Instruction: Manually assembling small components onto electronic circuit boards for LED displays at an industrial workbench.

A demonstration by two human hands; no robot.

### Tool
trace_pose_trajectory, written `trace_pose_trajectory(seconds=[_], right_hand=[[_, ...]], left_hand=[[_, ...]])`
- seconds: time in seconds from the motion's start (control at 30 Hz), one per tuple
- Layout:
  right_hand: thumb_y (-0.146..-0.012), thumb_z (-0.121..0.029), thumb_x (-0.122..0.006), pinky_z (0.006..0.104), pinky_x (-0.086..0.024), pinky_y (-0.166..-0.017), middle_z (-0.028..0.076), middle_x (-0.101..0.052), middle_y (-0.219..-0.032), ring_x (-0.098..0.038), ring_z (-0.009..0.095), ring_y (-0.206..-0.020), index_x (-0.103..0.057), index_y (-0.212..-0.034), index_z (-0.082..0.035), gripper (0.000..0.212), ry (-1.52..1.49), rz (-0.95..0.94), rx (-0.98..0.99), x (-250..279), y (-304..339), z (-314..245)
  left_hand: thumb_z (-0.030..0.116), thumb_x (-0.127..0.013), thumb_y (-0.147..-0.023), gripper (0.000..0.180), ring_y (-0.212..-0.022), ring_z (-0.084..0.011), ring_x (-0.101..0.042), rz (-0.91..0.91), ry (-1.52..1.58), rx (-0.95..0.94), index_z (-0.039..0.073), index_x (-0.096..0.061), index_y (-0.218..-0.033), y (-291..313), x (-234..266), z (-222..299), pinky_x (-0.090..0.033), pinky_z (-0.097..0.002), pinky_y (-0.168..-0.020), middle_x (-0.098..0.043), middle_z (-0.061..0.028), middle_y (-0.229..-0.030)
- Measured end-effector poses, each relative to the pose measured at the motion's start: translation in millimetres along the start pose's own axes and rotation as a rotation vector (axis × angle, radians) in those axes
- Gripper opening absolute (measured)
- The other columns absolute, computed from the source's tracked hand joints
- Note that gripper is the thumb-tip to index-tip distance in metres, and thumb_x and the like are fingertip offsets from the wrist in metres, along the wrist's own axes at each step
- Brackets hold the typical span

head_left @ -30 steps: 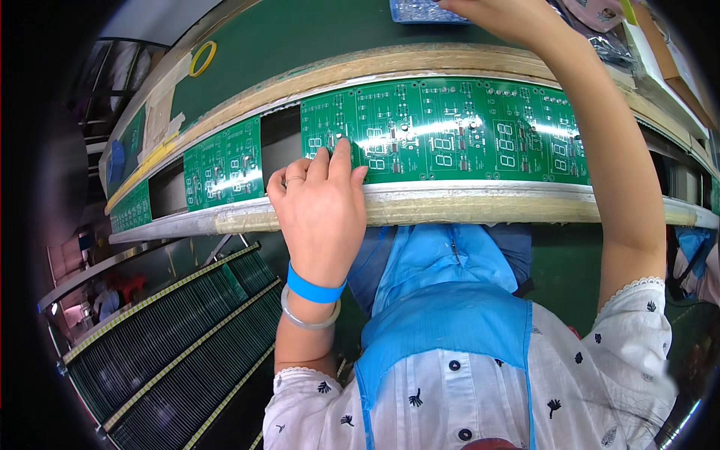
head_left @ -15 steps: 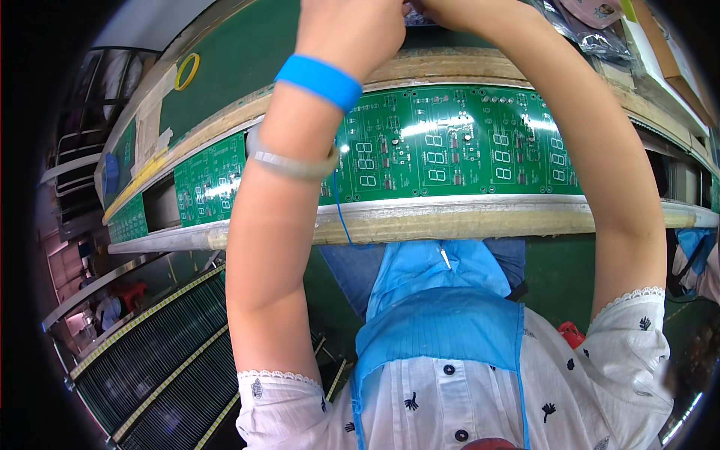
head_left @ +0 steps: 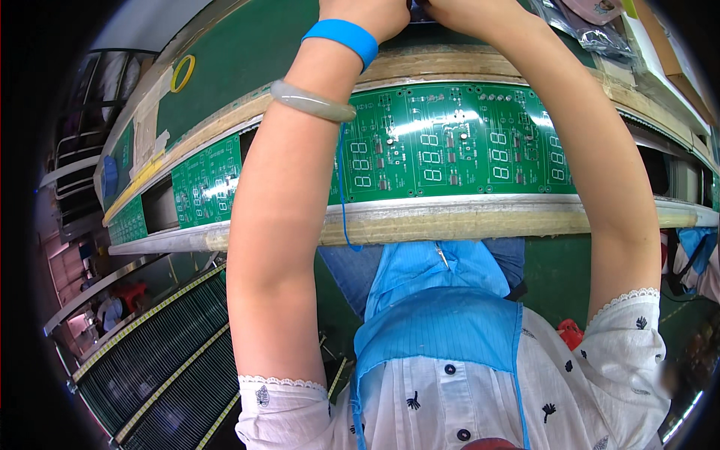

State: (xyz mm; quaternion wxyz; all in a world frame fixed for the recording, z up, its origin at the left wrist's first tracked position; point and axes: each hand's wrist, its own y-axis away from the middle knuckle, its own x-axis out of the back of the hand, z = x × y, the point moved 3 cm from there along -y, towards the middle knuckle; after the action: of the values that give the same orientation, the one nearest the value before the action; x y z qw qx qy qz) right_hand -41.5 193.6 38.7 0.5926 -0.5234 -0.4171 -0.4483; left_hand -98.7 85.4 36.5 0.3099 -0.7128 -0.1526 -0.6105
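My left hand point(head_left: 366, 10) and my right hand point(head_left: 457, 9) reach over the line to the far green bench and meet at the picture's top edge. Only the heels of both hands show; the fingers are cut off. A small dark thing point(head_left: 417, 6) sits between them, too little of it visible to name. My left wrist wears a blue band point(head_left: 341, 36) and a pale bangle point(head_left: 311, 103). Beneath my forearms a large green circuit board point(head_left: 457, 142) with white digit outlines lies on the conveyor. A second green board point(head_left: 206, 184) lies to its left.
A wooden front rail point(head_left: 480, 221) borders the conveyor. A yellow tape ring point(head_left: 182, 73) lies on the far green bench. Clear bags point(head_left: 581, 34) and boxes sit at the top right. Slotted racks point(head_left: 150, 360) stand at the lower left, a red object point(head_left: 570, 331) at the lower right.
My left hand has left the near edge of the circuit board and front rail. It has risen across the line to join my right hand at the far bench.
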Motion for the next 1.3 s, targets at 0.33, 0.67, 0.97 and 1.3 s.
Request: trace_pose_trajectory(seconds=[0.33,0.67,0.97,1.3], right_hand=[[-0.081,-0.018,-0.065,0.0555,-0.037,-0.091,0.013,-0.07,-0.08,-0.065,0.033,-0.089,-0.073,-0.079,-0.011,0.011,-0.087,0.12,-0.006,4,8,1],[-0.084,-0.014,-0.06,0.0548,-0.037,-0.091,0.012,-0.07,-0.084,-0.065,0.031,-0.093,-0.072,-0.087,-0.012,0.012,-0.039,0.119,0.077,3,10,-8],[-0.086,-0.015,-0.061,0.05,-0.04,-0.091,0.012,-0.071,-0.086,-0.066,0.03,-0.095,-0.073,-0.093,-0.014,0.014,-0.478,0.27,0.113,14,24,-3],[-0.09,-0.005,-0.07,0.0236,-0.054,-0.077,0.008,-0.074,-0.095,-0.068,0.011,-0.085,-0.072,-0.104,0.003,0.016,-1.562,-0.05,-0.37,10,65,-9]], left_hand=[[0.014,-0.074,-0.079,0.011,-0.067,-0.018,-0.067,0.122,0.844,0.19,0.004,-0.076,-0.082,19,17,-13,-0.052,-0.0326,-0.066,-0.073,-0.0094,-0.076],[0.001,-0.072,-0.083,0.004,-0.07,-0.0102,-0.061,0.102,1.373,0.258,0.0,-0.069,-0.086,35,11,-31,-0.05,-0.0245,-0.064,-0.069,-0.0041,-0.079],[-0.001,-0.07,-0.087,0.004,-0.084,-0.0122,-0.066,0.095,1.669,0.235,0.001,-0.069,-0.089,50,10,-28,-0.052,-0.0244,-0.078,-0.071,-0.0067,-0.091],[0.003,-0.07,-0.092,0.017,-0.091,-0.0116,-0.067,-0.103,1.627,0.28,-0.003,-0.072,-0.108,88,17,-17,-0.054,-0.0236,-0.083,-0.073,-0.0073,-0.1]])
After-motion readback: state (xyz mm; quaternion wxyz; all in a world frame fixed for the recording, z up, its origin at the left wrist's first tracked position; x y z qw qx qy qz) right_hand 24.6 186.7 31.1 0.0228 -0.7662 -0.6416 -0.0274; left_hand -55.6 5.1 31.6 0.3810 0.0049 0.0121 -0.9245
